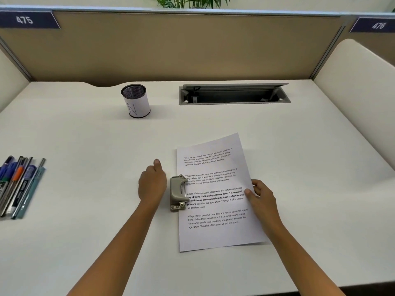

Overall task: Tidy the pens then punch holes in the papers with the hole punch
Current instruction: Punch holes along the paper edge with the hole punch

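A printed sheet of paper [215, 195] lies on the white desk [106, 242], its left edge slid into the grey metal hole punch [177, 193]. My right hand [259, 196] pinches the paper's right edge, thumb on top. My left hand [152, 182] hovers just left of the punch, loosely curled with the thumb raised, holding nothing. Several pens and markers [19, 186] lie side by side at the desk's left edge. A black mesh pen cup [135, 100] with a white label stands at the back, with nothing in it that I can see.
An open cable hatch [234, 94] is set into the desk at the back right. Tan partition walls [192, 45] close off the back, and cream side panels [359, 99] stand at both sides.
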The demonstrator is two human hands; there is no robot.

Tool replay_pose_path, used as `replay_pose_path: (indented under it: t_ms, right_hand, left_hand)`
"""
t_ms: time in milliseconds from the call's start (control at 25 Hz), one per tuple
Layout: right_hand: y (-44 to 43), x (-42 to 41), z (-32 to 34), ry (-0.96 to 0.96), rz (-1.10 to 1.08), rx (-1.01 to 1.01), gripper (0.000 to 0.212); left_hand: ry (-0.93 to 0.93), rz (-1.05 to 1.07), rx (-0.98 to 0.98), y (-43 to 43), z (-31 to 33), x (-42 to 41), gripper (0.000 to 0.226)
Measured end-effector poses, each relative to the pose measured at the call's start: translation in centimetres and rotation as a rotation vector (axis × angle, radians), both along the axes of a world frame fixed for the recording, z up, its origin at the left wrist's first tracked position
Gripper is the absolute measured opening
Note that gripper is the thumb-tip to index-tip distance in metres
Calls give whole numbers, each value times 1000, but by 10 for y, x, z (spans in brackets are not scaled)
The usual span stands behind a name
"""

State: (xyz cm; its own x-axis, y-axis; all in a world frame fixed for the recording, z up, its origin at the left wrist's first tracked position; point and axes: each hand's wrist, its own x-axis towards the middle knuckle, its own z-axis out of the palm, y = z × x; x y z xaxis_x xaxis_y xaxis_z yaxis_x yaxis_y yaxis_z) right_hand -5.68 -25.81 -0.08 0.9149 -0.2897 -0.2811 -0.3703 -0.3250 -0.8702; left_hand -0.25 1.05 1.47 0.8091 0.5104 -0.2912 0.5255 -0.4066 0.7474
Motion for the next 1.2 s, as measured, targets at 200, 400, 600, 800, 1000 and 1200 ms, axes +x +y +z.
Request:
replay_pose_path:
  t_ms: [200,400,600,800,1000,1200]
  right_hand:
    - [1,0,1,-2,2,-4,26]
    - [1,1,1,13,6,-17,25]
    - [4,0,-1,17,-6,-27,26]
    - [7,-1,-1,15,-15,-34,27]
    - [8,-1,-2,11,-24,-53,25]
    - [8,-1,-4,11,-27,-49,24]
  left_hand:
    - [15,-47,167,-17,-7,20,57]
    - [102,-22,202,-28,-26,18,65]
    - [84,-22,239,-28,-34,19,64]
    - [60,-25,313,-28,-37,18,62]
    - [51,-21,407,-27,-42,18,58]
    - [63,-36,462,-26,-46,20,59]
